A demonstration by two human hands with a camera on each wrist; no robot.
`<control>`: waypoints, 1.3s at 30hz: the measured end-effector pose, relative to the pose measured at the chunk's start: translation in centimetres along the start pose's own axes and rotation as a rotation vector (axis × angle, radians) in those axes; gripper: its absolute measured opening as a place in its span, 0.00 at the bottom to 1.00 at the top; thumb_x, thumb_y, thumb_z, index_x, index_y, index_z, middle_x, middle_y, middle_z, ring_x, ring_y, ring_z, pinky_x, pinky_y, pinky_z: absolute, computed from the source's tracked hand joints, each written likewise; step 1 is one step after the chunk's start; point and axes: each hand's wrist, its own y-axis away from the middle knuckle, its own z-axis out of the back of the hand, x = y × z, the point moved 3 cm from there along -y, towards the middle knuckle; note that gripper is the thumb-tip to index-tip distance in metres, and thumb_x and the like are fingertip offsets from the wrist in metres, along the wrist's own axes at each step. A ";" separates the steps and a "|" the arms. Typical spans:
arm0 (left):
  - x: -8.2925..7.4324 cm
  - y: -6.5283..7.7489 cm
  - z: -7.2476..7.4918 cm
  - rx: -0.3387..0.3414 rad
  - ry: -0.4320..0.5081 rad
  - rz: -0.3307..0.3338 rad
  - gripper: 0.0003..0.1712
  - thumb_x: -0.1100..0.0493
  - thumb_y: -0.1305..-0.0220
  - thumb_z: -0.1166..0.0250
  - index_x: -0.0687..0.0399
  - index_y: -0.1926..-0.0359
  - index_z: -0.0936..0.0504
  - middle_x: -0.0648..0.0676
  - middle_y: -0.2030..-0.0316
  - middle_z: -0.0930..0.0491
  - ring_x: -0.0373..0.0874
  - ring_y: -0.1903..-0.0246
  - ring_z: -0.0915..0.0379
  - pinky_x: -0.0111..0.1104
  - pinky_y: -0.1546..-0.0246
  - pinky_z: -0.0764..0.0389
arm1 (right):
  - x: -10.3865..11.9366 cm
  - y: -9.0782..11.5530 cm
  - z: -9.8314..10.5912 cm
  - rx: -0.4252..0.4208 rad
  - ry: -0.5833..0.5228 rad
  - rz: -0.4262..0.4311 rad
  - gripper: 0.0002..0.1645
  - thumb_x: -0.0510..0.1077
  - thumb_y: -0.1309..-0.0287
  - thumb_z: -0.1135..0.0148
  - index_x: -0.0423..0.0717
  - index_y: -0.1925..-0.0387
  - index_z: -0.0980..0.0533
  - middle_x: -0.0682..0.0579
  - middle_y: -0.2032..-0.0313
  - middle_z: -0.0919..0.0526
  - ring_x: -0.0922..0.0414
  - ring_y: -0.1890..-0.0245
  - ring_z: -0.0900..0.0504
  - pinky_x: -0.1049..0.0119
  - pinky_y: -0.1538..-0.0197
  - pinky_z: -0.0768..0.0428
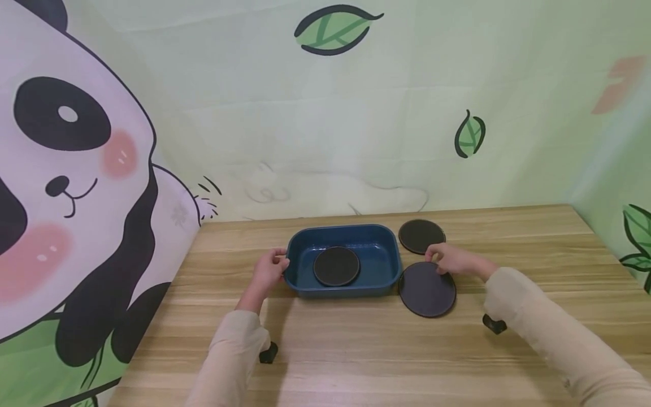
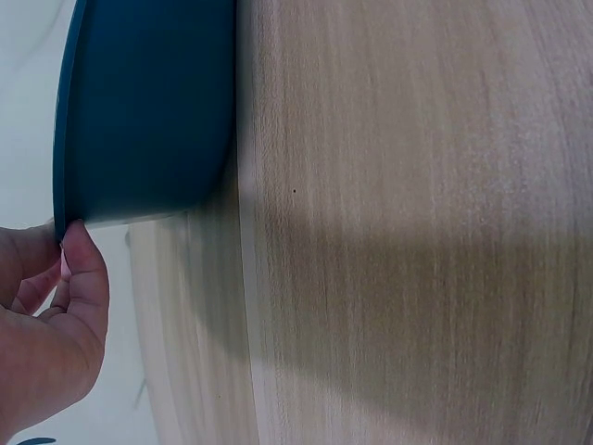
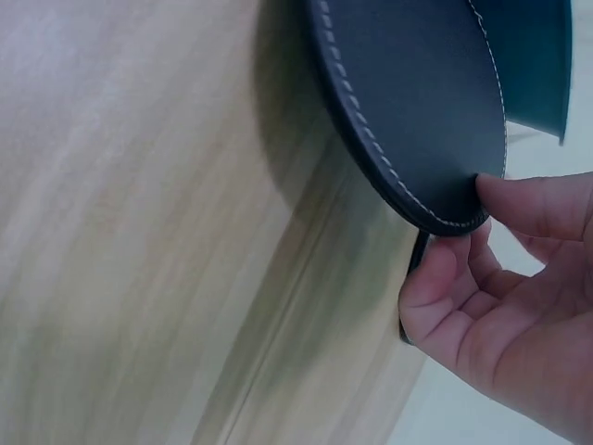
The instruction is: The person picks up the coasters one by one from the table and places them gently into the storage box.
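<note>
A deep blue rectangular baking dish (image 1: 351,293) stands on the table with one round black coaster (image 1: 337,266) lying inside. My left hand (image 1: 269,268) is at its left end; in the left wrist view, the thumb and fingers pinch the rim of the dish (image 2: 148,111). Just right of the dish, my right hand (image 1: 452,259) pinches the far edge of a second coaster (image 1: 427,291). The right wrist view shows this coaster (image 3: 417,102) tilted above the wood, with pale stitching round its edge. Behind it lies a third black coaster (image 1: 419,234), close to the right fingertips.
The wooden table (image 1: 346,356) reaches back to a pale green cloth backdrop (image 1: 254,130) printed with leaves and a large panda (image 1: 91,186). Small black devices (image 1: 268,353) show at both sleeve cuffs. The dish sits near the table's back edge.
</note>
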 end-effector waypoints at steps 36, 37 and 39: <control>0.1 0.0 0.1 -0.004 -0.002 -0.049 0.18 0.66 0.38 0.48 0.66 0.47 0.32 0.64 0.61 0.28 0.46 0.71 0.30 0.38 0.71 0.24 | 4.4 0.3 1.6 0.101 -0.311 0.125 0.14 0.28 0.49 0.53 0.40 0.58 0.37 0.52 0.72 0.32 0.58 0.74 0.30 0.65 0.72 0.26; 0.1 -0.1 0.1 -0.004 -0.004 -0.050 0.18 0.66 0.38 0.48 0.66 0.47 0.32 0.64 0.61 0.28 0.45 0.71 0.30 0.38 0.71 0.24 | 4.5 0.1 1.5 0.094 -0.328 0.128 0.14 0.29 0.49 0.53 0.41 0.59 0.36 0.51 0.72 0.32 0.59 0.74 0.30 0.66 0.73 0.26; 0.2 -0.1 0.1 -0.006 -0.006 -0.050 0.18 0.66 0.38 0.48 0.65 0.47 0.32 0.64 0.61 0.27 0.45 0.72 0.31 0.37 0.71 0.24 | 4.9 -0.1 1.4 0.075 -0.364 0.142 0.14 0.30 0.48 0.51 0.42 0.59 0.36 0.51 0.72 0.33 0.59 0.75 0.30 0.67 0.73 0.26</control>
